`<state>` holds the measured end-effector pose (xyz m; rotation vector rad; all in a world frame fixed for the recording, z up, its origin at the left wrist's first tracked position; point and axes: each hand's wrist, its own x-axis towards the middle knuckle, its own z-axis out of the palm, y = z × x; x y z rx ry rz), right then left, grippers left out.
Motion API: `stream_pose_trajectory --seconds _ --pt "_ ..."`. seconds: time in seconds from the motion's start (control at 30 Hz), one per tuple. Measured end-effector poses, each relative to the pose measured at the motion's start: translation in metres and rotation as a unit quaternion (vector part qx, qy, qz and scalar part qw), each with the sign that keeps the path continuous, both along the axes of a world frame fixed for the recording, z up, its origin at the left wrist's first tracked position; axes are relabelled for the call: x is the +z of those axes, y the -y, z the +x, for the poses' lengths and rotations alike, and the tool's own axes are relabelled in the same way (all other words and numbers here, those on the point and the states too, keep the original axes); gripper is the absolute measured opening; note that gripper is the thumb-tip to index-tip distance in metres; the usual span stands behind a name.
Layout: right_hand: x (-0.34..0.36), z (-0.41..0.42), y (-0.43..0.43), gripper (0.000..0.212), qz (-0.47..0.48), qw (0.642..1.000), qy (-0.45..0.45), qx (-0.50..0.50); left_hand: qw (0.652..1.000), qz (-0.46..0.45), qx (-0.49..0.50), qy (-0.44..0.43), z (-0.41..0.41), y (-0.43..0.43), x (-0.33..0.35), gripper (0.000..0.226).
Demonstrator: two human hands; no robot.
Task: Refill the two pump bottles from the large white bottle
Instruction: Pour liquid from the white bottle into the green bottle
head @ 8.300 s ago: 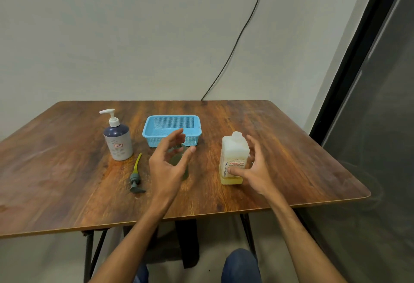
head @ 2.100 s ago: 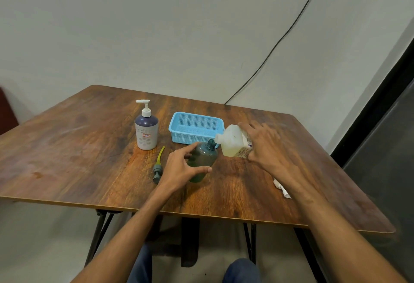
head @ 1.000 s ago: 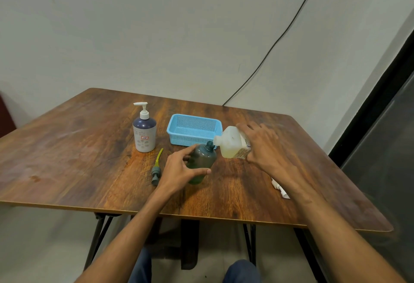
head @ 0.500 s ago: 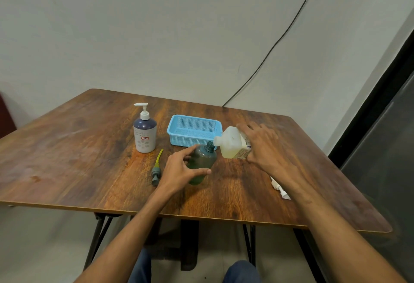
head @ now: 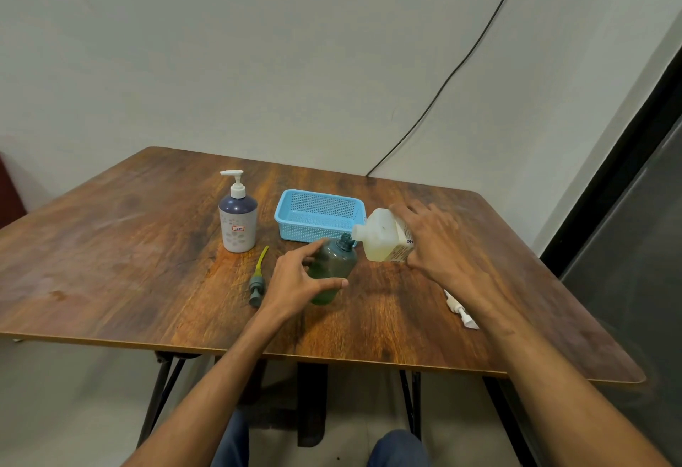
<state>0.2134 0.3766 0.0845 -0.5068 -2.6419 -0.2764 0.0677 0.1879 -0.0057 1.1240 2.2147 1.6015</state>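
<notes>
Fingers [head: 312, 247] of my left hand [head: 291, 282] curl round the dark green translucent bottle [head: 334, 267] on the wooden surface [head: 110, 245]; my right hand [head: 435, 245] grips the large white bottle [head: 380, 237], tipped sideways, spout at the green neck.

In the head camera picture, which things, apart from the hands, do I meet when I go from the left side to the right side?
pump bottle → loose pump with yellow tube → green bottle → large white bottle → loose white pump. The blue basket overlaps the green bottle, so I leave it out.
</notes>
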Motion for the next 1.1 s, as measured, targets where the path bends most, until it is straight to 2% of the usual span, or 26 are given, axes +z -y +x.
stream_pose_trajectory --seconds 1.1 --pt "0.008 0.0054 0.0074 0.076 -0.011 1.0 0.014 -0.004 1.0 0.003 0.003 -0.001 0.0029 -0.0014 0.0001 0.091"
